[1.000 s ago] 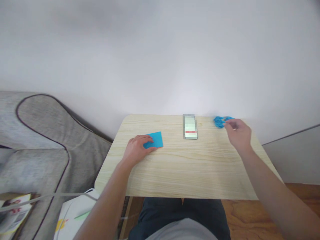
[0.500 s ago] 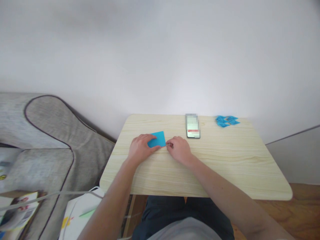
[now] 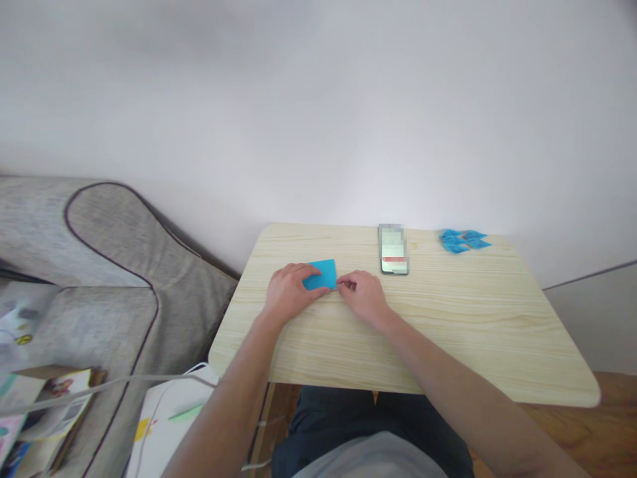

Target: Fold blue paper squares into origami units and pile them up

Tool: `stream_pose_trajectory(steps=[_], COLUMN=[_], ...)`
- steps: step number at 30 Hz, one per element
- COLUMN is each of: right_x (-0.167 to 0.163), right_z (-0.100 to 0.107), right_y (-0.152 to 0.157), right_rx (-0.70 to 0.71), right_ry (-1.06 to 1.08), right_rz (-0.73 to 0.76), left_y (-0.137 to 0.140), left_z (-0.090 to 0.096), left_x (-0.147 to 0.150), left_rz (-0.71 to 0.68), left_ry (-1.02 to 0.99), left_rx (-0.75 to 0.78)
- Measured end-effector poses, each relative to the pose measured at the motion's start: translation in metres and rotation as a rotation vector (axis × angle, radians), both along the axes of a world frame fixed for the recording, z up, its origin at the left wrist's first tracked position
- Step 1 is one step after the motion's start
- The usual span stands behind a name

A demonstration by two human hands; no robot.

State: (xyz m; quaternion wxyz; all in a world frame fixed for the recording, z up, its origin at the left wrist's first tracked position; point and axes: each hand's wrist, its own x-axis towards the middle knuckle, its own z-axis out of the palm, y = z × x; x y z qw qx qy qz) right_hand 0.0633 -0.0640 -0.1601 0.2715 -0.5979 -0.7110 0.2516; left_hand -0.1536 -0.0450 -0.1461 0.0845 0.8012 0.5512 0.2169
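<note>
A folded piece of blue paper (image 3: pixel 323 273) lies on the pale wooden table (image 3: pixel 448 332). My left hand (image 3: pixel 292 287) holds it down from the left, with the fingers over its upper part and the thumb along its near edge. My right hand (image 3: pixel 362 293) is at the paper's near right corner, its thumb and fingertips pinched together there. The fingers of that hand are curled. How much of the corner is between them is too small to make out.
Behind my right hand lies a phone (image 3: pixel 393 249) with its screen lit. Several folded blue paper pieces (image 3: pixel 462 241) lie at the far right of the table. A grey sofa (image 3: pixel 109 265) with books (image 3: pixel 62 405) and a pale cable (image 3: pixel 149 378) is on the left.
The view has swung slightly left, so everything appears further right. Both hands stay at the paper, with the right fingertips shifted only slightly at its corner.
</note>
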Motion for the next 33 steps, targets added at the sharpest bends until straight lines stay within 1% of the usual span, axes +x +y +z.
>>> stream_pose_trajectory(steps=[6,13,17,25,33], right_x=[0.001,0.002,0.001,-0.003,-0.008], right_z=[-0.001,0.002,0.002,0.0,-0.004], right_y=[0.0,-0.001,-0.001,-0.002,-0.007], right_rx=[-0.002,0.002,0.012,0.05,0.103], right_ry=[0.033,0.017,-0.014,-0.112,-0.174], right_rz=[-0.002,0.004,0.008,0.012,-0.018], left_y=[0.001,0.0,-0.006,-0.02,-0.025], left_z=[-0.001,-0.001,-0.003,-0.016,-0.013], left_x=[-0.002,0.0,0.006,0.021,0.031], left_rz=[0.0,0.011,0.052,0.149,0.229], left_ry=[-0.021,-0.033,-0.026,-0.072,-0.118], left_rx=[-0.02,-0.025,-0.003,0.04,0.036])
